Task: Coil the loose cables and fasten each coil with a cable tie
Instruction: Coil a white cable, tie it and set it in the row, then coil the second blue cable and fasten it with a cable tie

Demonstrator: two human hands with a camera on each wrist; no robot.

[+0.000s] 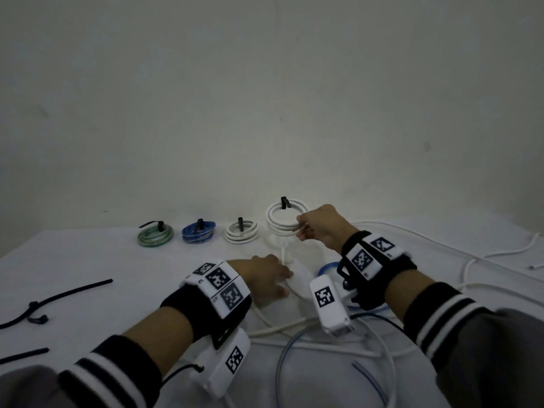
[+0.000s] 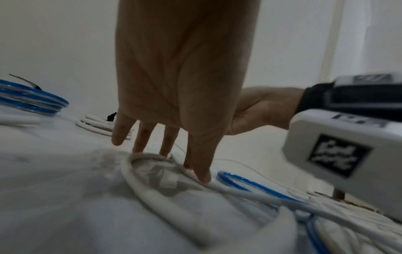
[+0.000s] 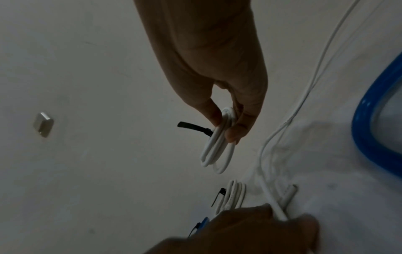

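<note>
A white cloth covers the worktop, wrinkled in places. Behind it stands a plain pale wall. On the wall sits a small silvery rectangular fitting.

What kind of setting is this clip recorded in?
Probably a staged indoor data-collection bench, not a real workshop: a table under white cloth against a bare wall, tied cable coils lined in a row, and marker-tagged wrist cameras on both arms.
</note>
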